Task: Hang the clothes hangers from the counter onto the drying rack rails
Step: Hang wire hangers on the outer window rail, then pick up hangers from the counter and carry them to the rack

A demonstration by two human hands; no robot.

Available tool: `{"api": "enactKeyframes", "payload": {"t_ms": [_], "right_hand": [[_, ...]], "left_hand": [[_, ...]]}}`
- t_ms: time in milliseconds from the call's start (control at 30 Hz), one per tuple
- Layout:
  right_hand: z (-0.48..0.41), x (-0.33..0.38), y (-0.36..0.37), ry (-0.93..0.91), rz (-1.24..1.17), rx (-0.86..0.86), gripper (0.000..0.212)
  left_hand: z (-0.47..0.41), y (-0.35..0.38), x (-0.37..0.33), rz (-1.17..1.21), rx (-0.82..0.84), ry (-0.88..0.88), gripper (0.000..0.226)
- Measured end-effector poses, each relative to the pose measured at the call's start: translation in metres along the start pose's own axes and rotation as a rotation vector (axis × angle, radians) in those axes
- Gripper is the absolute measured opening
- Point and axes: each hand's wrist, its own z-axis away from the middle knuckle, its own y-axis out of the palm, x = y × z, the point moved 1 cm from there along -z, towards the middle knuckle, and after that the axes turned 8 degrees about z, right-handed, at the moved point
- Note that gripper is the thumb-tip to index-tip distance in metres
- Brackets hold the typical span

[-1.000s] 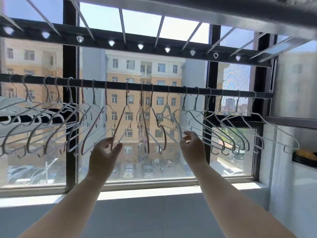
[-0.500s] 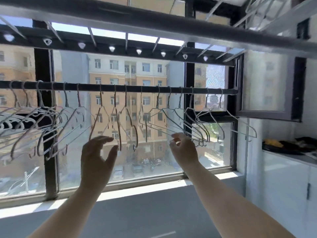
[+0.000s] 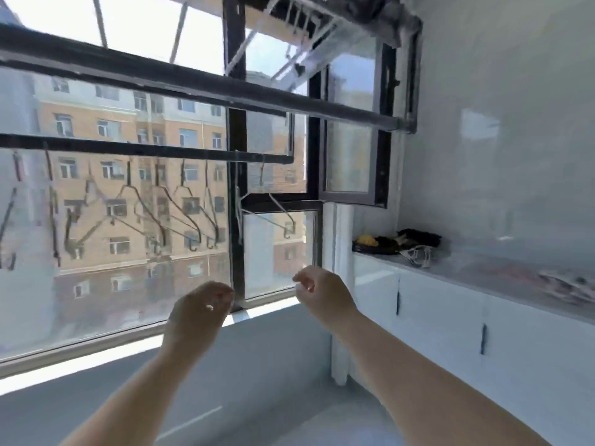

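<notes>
Several thin wire hangers (image 3: 180, 217) hang in a row from the lower dark rail (image 3: 145, 149) of the drying rack in front of the window. One more hanger (image 3: 273, 204) hangs alone near the rail's right end. A second dark rail (image 3: 225, 94) runs above, nearer to me, with nothing on it. My left hand (image 3: 199, 310) and my right hand (image 3: 322, 291) are lowered below the hangers, apart from them, fingers loosely curled and holding nothing. On the white counter (image 3: 483, 278) at the right lies a blurred pale heap (image 3: 573, 284) that I cannot identify.
A dark tray with yellow and black items (image 3: 392, 241) sits at the counter's far end by the wall. An open window sash (image 3: 351, 133) juts inward at the right. White cabinet doors (image 3: 450, 333) run below the counter. The grey floor lies below my arms.
The view has swung right toward the counter. Both hands have dropped away from the hangers and now hang lower, fingers curled in.
</notes>
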Motion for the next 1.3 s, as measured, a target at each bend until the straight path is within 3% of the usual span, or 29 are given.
{"api": "enactKeyframes", "payload": {"t_ms": [100,200,333,600,867,1067,1300], "right_hand": [[0.029,-0.060,-0.045,0.133,0.003,0.003,0.018],[0.060,-0.122,-0.085,0.269,0.052,-0.032,0.005],[0.102,-0.199,-0.131,0.457,0.124,-0.102,0.006],[0.145,-0.335,-0.194,0.726,0.212,-0.187,0.010],[0.100,-0.494,-0.223,0.908,0.185,-0.259,0.025],[0.072,-0.586,-0.224,1.007,0.154,-0.260,0.012],[-0.008,-0.686,-0.218,0.964,0.224,-0.257,0.022]], "left_hand": [[0.009,0.077,-0.026,0.111,0.117,-0.049,0.028],[0.022,0.158,-0.048,0.182,0.261,-0.074,0.023],[0.045,0.256,-0.073,0.212,0.461,-0.074,0.031],[0.062,0.427,-0.107,0.284,0.711,-0.053,0.031],[0.006,0.608,-0.107,0.196,0.846,-0.055,0.018],[-0.032,0.716,-0.095,0.089,0.873,-0.056,0.011],[-0.074,0.800,-0.078,0.068,0.824,-0.038,0.014]]}}
